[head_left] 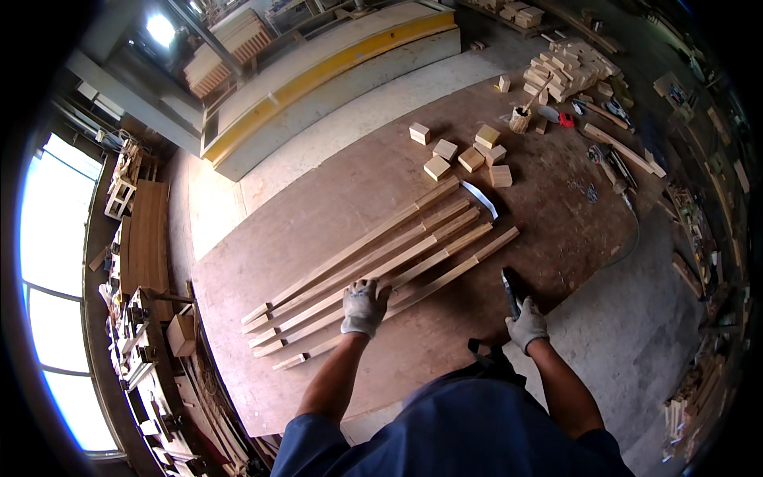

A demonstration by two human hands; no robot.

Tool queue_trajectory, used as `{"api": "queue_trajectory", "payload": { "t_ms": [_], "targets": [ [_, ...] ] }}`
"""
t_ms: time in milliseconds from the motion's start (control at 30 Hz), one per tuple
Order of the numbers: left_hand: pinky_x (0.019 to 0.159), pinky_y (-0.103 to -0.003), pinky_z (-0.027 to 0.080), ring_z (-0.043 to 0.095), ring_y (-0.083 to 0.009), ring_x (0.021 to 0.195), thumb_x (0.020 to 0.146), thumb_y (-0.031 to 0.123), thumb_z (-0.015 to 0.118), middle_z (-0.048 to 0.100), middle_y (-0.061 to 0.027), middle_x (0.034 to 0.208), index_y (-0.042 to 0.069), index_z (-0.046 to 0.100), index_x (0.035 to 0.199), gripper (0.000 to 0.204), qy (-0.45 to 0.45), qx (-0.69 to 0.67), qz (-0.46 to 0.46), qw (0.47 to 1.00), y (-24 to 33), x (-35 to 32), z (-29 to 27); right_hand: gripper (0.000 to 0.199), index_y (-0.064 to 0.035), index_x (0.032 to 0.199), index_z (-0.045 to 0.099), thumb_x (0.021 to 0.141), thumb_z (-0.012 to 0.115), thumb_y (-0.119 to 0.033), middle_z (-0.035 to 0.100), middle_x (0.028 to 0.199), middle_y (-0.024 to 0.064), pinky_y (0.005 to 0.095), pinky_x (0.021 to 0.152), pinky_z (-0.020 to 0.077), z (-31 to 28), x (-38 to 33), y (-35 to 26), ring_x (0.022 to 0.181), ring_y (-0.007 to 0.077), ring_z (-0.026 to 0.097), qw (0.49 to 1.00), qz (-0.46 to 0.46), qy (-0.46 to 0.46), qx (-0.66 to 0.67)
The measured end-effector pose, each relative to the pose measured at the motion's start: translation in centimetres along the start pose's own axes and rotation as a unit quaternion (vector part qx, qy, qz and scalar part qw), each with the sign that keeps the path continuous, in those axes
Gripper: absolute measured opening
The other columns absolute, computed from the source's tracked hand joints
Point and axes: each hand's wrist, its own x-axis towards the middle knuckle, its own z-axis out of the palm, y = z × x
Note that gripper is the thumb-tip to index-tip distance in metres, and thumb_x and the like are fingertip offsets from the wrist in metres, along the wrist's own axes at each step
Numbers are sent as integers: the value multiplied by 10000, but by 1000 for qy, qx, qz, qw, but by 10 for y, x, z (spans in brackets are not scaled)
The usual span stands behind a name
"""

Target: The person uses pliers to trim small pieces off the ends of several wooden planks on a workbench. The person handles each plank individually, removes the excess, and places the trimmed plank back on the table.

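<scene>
Several long, narrow wooden strips (429, 262) lie side by side on the brown tabletop (318, 207), fanned a little apart at their near left ends. My left hand (365, 308), in a light work glove, rests over the middle of the strips with its fingers apart. At the table's near right edge, my gloved right hand (526, 324) is closed round a slim black hand tool (510, 288); its exact kind is unclear. A curved white strip (482, 199) lies against the strips' far right ends.
Several small wood blocks (470, 159) sit beyond the strips. A pile of wood pieces (574, 67), a container with a stick (520, 119) and a corded power tool (612, 169) are at the far right. A long bench with a yellow edge (318, 79) stands behind the table.
</scene>
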Motion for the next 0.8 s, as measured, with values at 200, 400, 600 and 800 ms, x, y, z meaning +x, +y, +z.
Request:
{"api": "queue_trajectory", "payload": {
  "t_ms": [200, 400, 600, 800],
  "targets": [
    [949, -504, 499, 617, -386, 1109, 921, 309, 716, 698, -178, 1129, 86, 719, 1163, 329, 113, -32, -33, 993, -16, 37, -9, 881, 69, 1523, 363, 848, 742, -351, 519, 1433, 336, 477, 1102, 460, 6, 3, 4, 1289, 458, 564, 1000, -2, 18, -20],
    [955, -516, 487, 618, -381, 1106, 908, 259, 713, 702, -147, 1147, 88, 711, 1176, 318, 132, -15, -34, 991, -29, 69, -8, 883, 65, 1531, 349, 857, 740, -350, 535, 1413, 322, 481, 1067, 491, 1, 2, -3, 1260, 449, 591, 999, 12, 2, -31],
    [862, -500, 517, 647, -380, 1001, 920, 364, 739, 712, -152, 1047, 91, 731, 1057, 306, 62, -36, 94, 993, -4, 62, -14, 858, 69, 1513, 368, 853, 734, -338, 548, 1396, 322, 488, 1065, 489, 1, -2, -3, 1258, 452, 590, 1000, 11, 6, -27],
    [939, -480, 506, 622, -375, 1120, 906, 415, 731, 680, -184, 1141, 84, 697, 1149, 412, -62, -29, 125, 990, 38, -29, 18, 865, 81, 1514, 373, 851, 732, -344, 539, 1424, 329, 478, 1106, 453, 13, 5, 9, 1290, 455, 568, 999, 14, 16, -36]
  ]
}}
